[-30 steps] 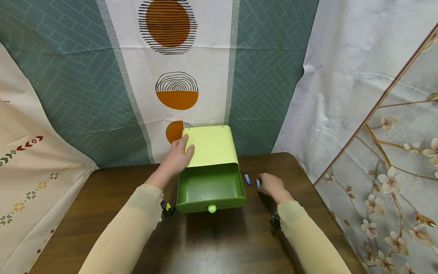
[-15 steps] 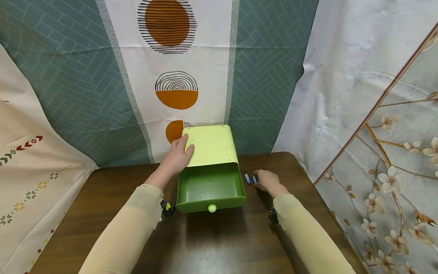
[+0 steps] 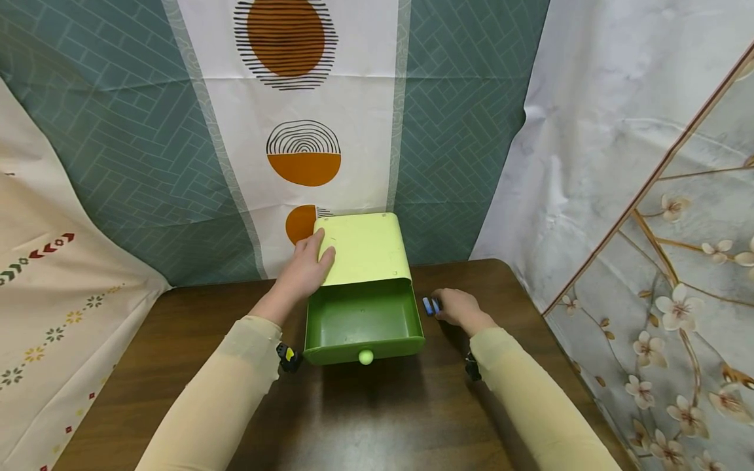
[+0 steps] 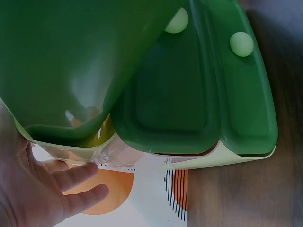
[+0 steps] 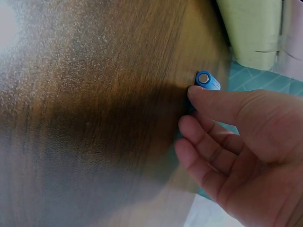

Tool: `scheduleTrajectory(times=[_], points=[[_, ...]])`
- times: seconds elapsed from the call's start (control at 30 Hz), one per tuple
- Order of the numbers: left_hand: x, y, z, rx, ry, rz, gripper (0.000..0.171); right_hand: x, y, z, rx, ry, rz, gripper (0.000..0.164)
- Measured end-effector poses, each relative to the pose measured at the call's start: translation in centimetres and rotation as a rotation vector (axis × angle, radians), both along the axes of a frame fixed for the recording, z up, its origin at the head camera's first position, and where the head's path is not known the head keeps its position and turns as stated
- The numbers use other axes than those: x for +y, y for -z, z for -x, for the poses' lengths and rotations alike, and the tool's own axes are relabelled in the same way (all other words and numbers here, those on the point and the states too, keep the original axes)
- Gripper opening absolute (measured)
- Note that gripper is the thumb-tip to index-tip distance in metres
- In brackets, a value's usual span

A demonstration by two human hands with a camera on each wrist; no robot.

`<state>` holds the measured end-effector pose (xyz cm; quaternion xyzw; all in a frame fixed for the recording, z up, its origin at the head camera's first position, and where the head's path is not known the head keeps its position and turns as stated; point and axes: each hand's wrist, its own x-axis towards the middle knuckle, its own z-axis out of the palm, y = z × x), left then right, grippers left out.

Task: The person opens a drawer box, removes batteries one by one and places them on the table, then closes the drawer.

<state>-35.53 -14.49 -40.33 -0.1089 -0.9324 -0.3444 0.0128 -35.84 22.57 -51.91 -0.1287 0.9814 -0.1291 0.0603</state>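
A light-green cabinet (image 3: pixel 362 248) stands at the table's back, its upper green drawer (image 3: pixel 365 324) pulled out. My left hand (image 3: pixel 302 267) rests on the cabinet's left top edge, thumb on top and fingers along the side. To the right of the drawer my right hand (image 3: pixel 459 307) pinches a small blue battery (image 3: pixel 436 306) low over the tabletop; whether it touches the wood cannot be told. Close beside it lies a second blue battery (image 3: pixel 427 305). In the right wrist view a round metal battery end (image 5: pixel 203 78) shows past the thumb, which hides much behind it.
Two shut drawers (image 4: pixel 175 94) with round knobs sit below the open one. Inside the pulled-out drawer only bare green shows. The brown wooden table (image 3: pixel 365 418) meets hanging patterned cloths (image 3: pixel 306 98) at the back and sides.
My right hand has moved left with its battery, bringing it close to the other one. The left hand, cabinet and drawer have stayed put.
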Motion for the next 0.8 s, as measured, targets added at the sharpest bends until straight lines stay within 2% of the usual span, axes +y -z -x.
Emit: scheduleTrajectory(times=[0.17,0.8], points=[[0.09,-0.14,-0.15,-0.01,-0.002,-0.001,0.076,-0.33,-0.57,-0.5,-0.002,0.007,-0.015,0.053],[0.06,-0.1,-0.17,-0.009,-0.003,-0.004,0.076,-0.71,-0.13,-0.37,-0.003,0.013,-0.012,0.055]])
